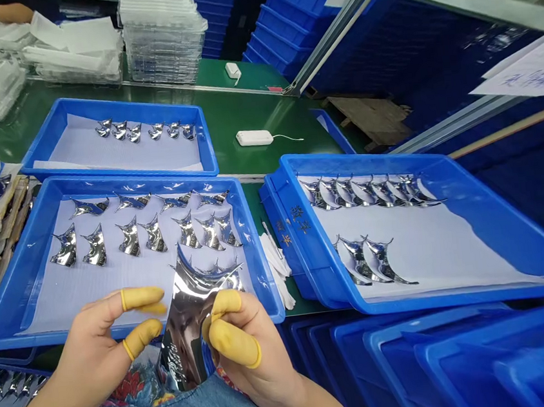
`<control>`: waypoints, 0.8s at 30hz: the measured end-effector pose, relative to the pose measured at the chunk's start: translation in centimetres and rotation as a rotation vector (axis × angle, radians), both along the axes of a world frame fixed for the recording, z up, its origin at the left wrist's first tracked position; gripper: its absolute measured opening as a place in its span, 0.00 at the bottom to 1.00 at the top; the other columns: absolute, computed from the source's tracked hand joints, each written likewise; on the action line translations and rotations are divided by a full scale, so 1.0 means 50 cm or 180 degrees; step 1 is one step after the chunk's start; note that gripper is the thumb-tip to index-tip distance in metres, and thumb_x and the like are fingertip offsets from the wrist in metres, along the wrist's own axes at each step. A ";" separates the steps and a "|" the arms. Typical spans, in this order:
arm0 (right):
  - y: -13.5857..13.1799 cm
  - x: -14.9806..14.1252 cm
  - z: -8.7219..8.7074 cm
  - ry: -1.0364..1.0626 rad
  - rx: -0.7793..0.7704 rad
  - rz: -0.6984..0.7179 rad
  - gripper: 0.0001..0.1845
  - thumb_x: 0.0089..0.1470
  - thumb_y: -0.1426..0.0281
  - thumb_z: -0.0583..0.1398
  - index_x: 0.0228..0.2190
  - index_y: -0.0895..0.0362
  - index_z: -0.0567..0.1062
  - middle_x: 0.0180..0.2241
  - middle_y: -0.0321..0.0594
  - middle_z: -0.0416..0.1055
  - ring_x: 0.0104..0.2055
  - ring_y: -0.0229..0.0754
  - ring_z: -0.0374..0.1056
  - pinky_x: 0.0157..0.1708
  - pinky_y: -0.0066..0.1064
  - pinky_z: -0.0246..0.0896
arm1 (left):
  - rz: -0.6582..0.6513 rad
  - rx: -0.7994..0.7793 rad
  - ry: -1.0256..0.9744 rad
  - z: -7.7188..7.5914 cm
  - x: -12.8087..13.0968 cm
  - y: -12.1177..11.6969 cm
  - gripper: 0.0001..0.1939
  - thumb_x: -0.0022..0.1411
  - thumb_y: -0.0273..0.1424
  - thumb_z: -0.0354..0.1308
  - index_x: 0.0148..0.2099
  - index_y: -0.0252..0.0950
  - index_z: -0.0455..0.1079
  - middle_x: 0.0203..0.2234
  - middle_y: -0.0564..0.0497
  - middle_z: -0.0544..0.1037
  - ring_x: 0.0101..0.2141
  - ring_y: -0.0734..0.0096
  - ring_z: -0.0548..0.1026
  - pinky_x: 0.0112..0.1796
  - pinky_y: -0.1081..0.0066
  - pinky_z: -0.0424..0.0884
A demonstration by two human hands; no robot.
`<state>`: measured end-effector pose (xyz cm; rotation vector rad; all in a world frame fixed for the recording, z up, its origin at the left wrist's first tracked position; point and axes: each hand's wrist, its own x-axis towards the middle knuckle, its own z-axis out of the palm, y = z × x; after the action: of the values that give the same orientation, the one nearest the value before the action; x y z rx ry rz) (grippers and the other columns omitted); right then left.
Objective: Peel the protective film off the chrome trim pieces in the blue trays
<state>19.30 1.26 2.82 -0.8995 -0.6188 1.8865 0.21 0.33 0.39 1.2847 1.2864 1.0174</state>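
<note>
We're seeing the right hand (pixel 262 340) gripping a large shiny part (pixel 184 326) between yellow-capped fingers (pixel 234 342); the part is sitting mostly left of those fingers, tilting. The left hand (pixel 94 332) is hovering just beside the part, its capped fingers leaving a narrow gap. Beyond the fingers, a blue tray (pixel 257 257) is holding rows of curved pieces (pixel 130 239); right of the fingers, a second tray (pixel 317 237) is carrying more.

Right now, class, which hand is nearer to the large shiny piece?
Right: the right hand pinches the large shiny piece; the left hand is just left of it, not gripping.
</note>
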 end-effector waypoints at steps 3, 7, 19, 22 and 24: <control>0.000 0.000 0.001 0.0004 -0.0035 -0.0022 0.16 0.40 0.61 0.74 0.23 0.56 0.76 0.17 0.30 0.66 0.17 0.30 0.55 0.17 0.22 0.56 | -0.0164 0.0039 -0.0014 0.006 0.001 0.002 0.10 0.53 0.28 0.67 0.39 0.42 0.82 0.21 0.55 0.79 0.24 0.72 0.78 0.28 0.78 0.76; 0.002 0.000 0.002 0.0011 -0.0122 -0.0026 0.16 0.40 0.60 0.74 0.22 0.56 0.76 0.17 0.29 0.65 0.17 0.30 0.54 0.19 0.23 0.57 | -0.0341 -0.0100 -0.0162 0.007 0.003 0.003 0.06 0.57 0.28 0.64 0.37 0.41 0.82 0.20 0.55 0.78 0.21 0.74 0.76 0.25 0.79 0.75; 0.003 0.003 0.001 0.0181 -0.0073 -0.0055 0.12 0.43 0.62 0.74 0.24 0.55 0.80 0.17 0.29 0.65 0.17 0.27 0.54 0.19 0.19 0.55 | -0.0395 -0.0033 -0.0378 0.001 -0.005 -0.004 0.10 0.61 0.28 0.63 0.45 0.44 0.80 0.32 0.51 0.84 0.33 0.68 0.81 0.37 0.75 0.79; 0.001 0.003 0.000 0.0118 -0.0010 -0.0017 0.13 0.43 0.62 0.74 0.24 0.55 0.79 0.18 0.30 0.67 0.17 0.28 0.56 0.19 0.20 0.55 | -0.0021 0.0139 -0.0505 0.010 -0.014 -0.011 0.13 0.68 0.34 0.57 0.52 0.50 0.76 0.44 0.53 0.83 0.44 0.66 0.81 0.47 0.71 0.77; -0.001 0.002 -0.001 0.0078 0.0059 0.0001 0.13 0.43 0.63 0.74 0.24 0.55 0.78 0.18 0.30 0.67 0.18 0.29 0.55 0.19 0.21 0.55 | -0.0161 0.0298 -0.0561 0.019 -0.013 -0.016 0.17 0.69 0.41 0.54 0.57 0.51 0.74 0.54 0.52 0.79 0.55 0.60 0.75 0.57 0.63 0.71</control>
<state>19.41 1.21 2.75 -0.8633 -0.6207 1.8863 -0.45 -0.47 1.35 1.2613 1.0785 1.1396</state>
